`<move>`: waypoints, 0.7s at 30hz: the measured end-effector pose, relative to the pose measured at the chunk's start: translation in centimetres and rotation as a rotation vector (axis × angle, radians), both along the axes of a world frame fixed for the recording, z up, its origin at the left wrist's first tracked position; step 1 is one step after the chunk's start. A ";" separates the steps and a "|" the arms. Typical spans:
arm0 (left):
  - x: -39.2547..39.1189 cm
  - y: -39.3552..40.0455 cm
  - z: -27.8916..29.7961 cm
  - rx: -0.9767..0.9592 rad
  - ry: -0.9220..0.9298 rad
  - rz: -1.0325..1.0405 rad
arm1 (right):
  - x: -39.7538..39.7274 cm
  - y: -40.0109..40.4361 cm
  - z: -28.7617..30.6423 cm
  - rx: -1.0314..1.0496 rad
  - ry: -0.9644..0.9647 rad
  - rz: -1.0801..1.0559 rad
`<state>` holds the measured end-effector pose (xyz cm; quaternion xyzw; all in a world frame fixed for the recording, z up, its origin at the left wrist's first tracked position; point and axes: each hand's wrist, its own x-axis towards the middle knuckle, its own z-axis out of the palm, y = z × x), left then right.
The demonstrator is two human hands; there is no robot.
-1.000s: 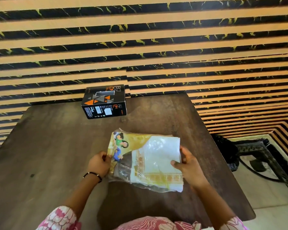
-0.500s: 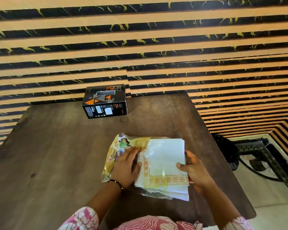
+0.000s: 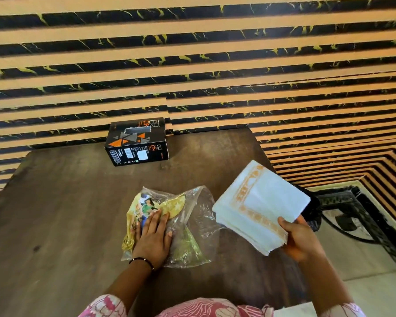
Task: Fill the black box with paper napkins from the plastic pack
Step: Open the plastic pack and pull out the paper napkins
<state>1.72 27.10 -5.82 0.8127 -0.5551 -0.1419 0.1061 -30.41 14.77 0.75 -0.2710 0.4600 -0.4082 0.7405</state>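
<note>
A black box (image 3: 137, 143) with orange and grey triangles and a slot in its top stands at the far edge of the table, against the wall. The plastic pack (image 3: 188, 225), clear with a yellow printed picture, lies crumpled and flat in the middle. My left hand (image 3: 152, 236) presses palm-down on its left part. My right hand (image 3: 301, 239) grips a thick stack of white paper napkins (image 3: 261, 209) with an orange border, held in the air to the right of the pack, over the table's right edge.
The dark wooden table (image 3: 55, 213) ends close on the right, where the floor and a black metal frame (image 3: 364, 213) lie below. A striped black and orange wall rises directly behind the box.
The napkin stack has come out of the plastic pack and moved up and right in my right hand. My left hand stayed flat on the pack, which has collapsed.
</note>
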 end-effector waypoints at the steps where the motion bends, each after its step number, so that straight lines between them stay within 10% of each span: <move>1: 0.1 0.0 -0.1 0.003 -0.005 -0.002 | 0.2 0.0 -0.4 0.029 -0.024 -0.041; 8: -0.3 0.7 0.1 0.015 -0.003 0.095 | 2.4 0.6 -2.4 0.138 0.064 -0.224; 21: -0.9 -0.3 4.2 0.186 -0.037 0.146 | 3.2 3.8 2.1 -0.099 0.701 0.504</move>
